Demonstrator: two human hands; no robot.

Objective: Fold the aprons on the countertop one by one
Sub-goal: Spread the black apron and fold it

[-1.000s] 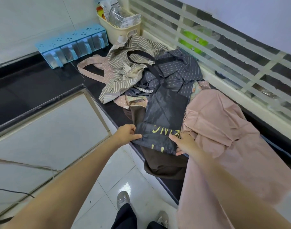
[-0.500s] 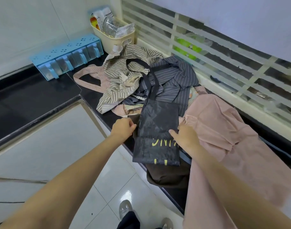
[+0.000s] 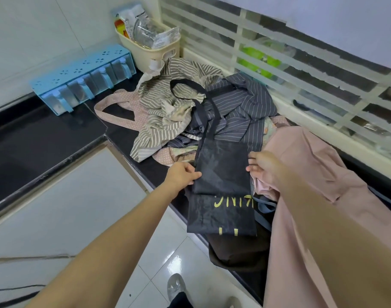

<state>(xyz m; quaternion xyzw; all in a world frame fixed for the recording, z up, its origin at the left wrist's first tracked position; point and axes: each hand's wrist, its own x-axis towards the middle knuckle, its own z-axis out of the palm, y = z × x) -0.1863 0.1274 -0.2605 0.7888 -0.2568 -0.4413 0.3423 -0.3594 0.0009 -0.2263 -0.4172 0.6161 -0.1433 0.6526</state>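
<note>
floor: tiled floor [image 3: 167, 247] below the counter edge, one shoe [image 3: 175, 285] nearest us.
black apron: black apron [image 3: 221, 196] lay at the front edge of the countertop [image 3: 45, 138], folded into a narrow strip with its printed end hanging off the edge, on top of a brown apron [image 3: 236, 252].
left hand: we had our left hand [image 3: 181, 175] pinching the strip's left edge, thumb on top.
right hand: our right hand [image 3: 262, 166] was at the strip's right edge; fingers seemed to pinch it, though the angle hid the grip, so call that likely.
pink apron: pink apron [image 3: 319, 185] draped unfolded just right of the strip, running off the counter.
pile: grey pinstripe apron [image 3: 241, 112] and beige striped apron [image 3: 165, 121] heaped behind, the black neck strap [image 3: 203, 103] trailing over both; a dotted pink apron [image 3: 127, 114] poked out on the left.
back: blue spice rack [image 3: 83, 78] and cream basket [image 3: 154, 52] in the corner.
progress: we judged it early, with no finished folded apron in view. The black one was mid-fold; at least five others were left.
</note>
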